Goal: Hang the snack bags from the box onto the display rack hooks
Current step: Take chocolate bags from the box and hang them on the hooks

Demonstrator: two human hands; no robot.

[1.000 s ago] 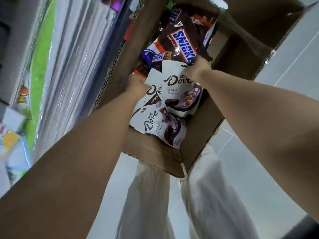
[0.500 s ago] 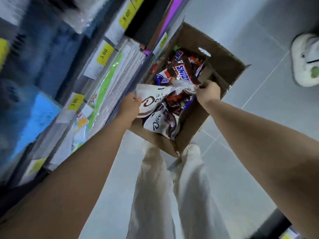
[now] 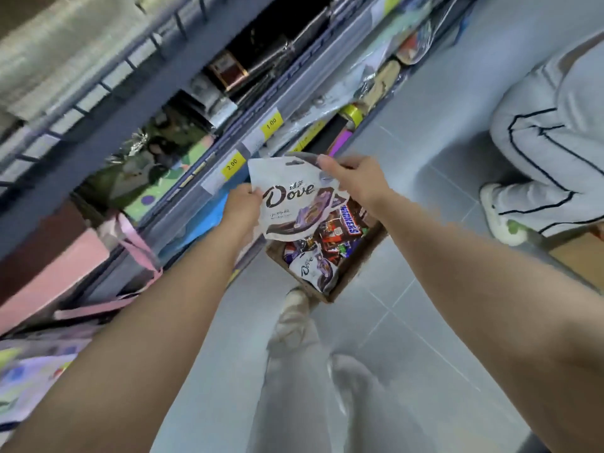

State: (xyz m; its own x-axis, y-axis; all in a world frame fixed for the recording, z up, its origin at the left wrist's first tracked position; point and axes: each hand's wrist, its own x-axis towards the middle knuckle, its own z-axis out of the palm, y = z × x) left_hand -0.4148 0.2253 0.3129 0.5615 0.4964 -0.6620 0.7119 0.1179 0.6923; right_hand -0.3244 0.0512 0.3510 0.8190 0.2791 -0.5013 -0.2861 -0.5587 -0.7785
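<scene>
A white Dove snack bag [image 3: 287, 197] is held up above the cardboard box [image 3: 354, 273], in front of the shelf edge. My left hand [image 3: 243, 207] pinches its left side and my right hand [image 3: 353, 178] grips its top right corner beside the hang hole. A second bag seems to lie behind the front one; I cannot tell for sure. The box stands on the floor and holds another Dove bag [image 3: 313, 269], a Snickers bag [image 3: 351, 220] and other wrapped sweets. No rack hooks show clearly; the shelving [image 3: 228, 103] at the left is blurred.
Shelves with yellow price tags [image 3: 233, 163] and packaged goods run along the left. Pink bags [image 3: 130, 243] hang at the lower left. Another person in light striped trousers [image 3: 549, 142] crouches at the right, beside a second cardboard box [image 3: 581, 253]. Grey floor tiles lie below, with my own legs [image 3: 304, 387].
Both hands have lifted the Dove bag up out of the box and toward the shelves. The view has swung up and back, so the box now looks smaller and lower.
</scene>
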